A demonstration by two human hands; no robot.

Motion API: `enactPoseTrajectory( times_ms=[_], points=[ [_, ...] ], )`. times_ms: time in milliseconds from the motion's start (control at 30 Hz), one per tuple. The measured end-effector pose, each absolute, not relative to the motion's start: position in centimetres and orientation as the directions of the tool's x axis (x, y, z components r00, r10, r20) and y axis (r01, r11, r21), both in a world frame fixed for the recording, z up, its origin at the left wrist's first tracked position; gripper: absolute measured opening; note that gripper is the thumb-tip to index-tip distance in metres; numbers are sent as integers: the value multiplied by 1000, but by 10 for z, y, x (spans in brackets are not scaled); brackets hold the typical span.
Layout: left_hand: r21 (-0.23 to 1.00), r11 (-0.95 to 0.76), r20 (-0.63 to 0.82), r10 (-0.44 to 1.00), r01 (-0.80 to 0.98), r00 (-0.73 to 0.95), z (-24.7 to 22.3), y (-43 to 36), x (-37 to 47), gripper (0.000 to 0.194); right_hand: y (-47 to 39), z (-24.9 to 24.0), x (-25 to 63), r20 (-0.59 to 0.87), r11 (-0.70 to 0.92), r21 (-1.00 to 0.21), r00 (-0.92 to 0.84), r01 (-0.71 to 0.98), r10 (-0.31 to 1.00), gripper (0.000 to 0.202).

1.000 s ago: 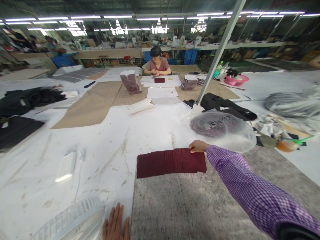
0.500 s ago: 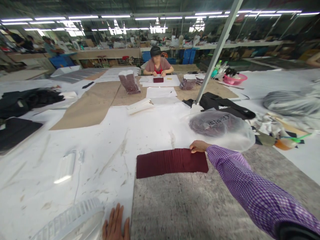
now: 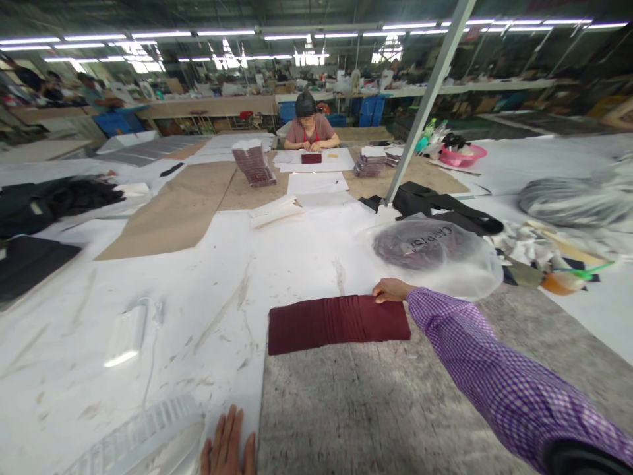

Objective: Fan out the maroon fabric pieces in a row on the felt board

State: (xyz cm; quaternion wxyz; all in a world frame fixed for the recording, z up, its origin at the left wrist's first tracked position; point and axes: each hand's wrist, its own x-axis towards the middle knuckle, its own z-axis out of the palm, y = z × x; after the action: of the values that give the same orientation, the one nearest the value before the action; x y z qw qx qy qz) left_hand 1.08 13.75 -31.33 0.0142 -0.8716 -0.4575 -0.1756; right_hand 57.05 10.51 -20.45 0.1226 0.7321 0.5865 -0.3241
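A fanned-out row of overlapping maroon fabric pieces [image 3: 321, 324] lies across a grey speckled board [image 3: 356, 409], its left end beside the board's edge. At the row's upper right, my right hand [image 3: 391, 290] has its fingers closed on the top edge of the pieces. My left hand [image 3: 228, 443] rests flat on the white table surface [image 3: 198, 297], fingers stretched out and nothing in them. Close to its left is a white slatted fan-like appliance [image 3: 148, 439], cut off by the frame's lower edge.
A clear plastic bag [image 3: 445, 254] with dark contents lies beyond my right hand, near a slanting metal post [image 3: 425, 105]. A white box-shaped device with a cord [image 3: 126, 333] sits at left. Across the table a co-worker [image 3: 311, 125] sits between stacks of wrapped pieces [image 3: 254, 163].
The co-worker's head has bent lower and their hands have come closer together. My hands and the maroon fabric pieces stay nearly where they were; the whole view has shifted slightly.
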Motion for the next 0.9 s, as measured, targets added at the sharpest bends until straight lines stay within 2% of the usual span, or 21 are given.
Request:
enactPoseTrajectory(
  times_ms=[733, 900],
  points=[
    [152, -570, 280, 808, 808, 518, -314, 137, 10, 64, 105, -220, 572, -621, -316, -98, 190, 944, 761, 24],
    [164, -555, 265, 821, 815, 506, -313, 137, 10, 64, 102, -214, 563, -551, -325, -54, 243, 944, 798, 24]
  ],
)
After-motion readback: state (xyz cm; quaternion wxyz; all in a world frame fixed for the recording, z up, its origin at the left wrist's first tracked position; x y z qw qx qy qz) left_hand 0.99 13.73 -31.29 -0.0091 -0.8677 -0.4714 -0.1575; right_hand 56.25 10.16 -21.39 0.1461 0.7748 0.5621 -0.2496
